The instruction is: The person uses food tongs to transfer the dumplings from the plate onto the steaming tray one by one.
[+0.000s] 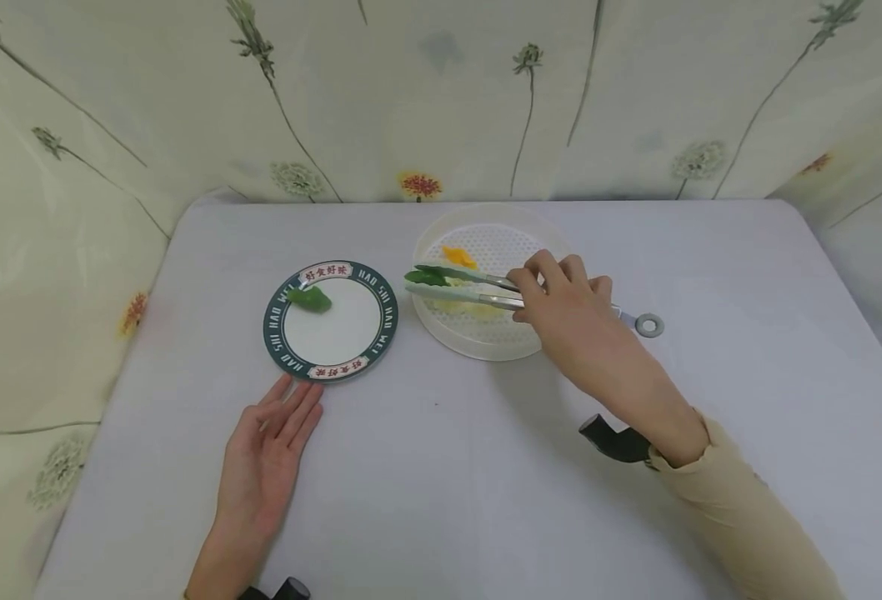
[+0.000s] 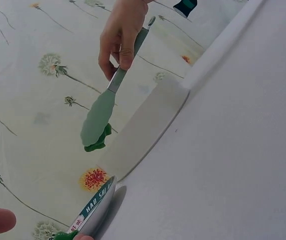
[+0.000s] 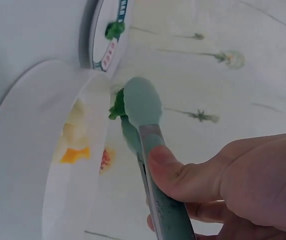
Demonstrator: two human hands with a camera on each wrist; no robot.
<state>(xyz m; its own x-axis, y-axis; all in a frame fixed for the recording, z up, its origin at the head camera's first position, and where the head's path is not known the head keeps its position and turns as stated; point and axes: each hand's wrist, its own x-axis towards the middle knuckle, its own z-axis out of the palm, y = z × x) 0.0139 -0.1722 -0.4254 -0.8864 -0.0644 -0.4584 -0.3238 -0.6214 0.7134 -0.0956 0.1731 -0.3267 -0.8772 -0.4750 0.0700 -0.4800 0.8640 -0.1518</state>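
My right hand (image 1: 572,321) grips a pair of tongs (image 1: 478,297) with pale green tips, their arms pressed together by thumb and fingers. Between the tips is a dark green leafy piece (image 1: 426,277), raised above the white basket, as the right wrist view shows. My left hand (image 1: 264,458) lies palm up with extended fingers, its fingertips at the near rim of a green-rimmed plate (image 1: 331,372). On that plate, toward its left side, sits another green piece (image 1: 310,299).
The round white perforated basket (image 1: 486,350) stands at the table's back, right of the plate. It holds an orange piece (image 1: 458,257) and pale yellow pieces (image 1: 478,310). A floral cloth (image 1: 441,100) hangs behind the white-covered table (image 1: 426,483).
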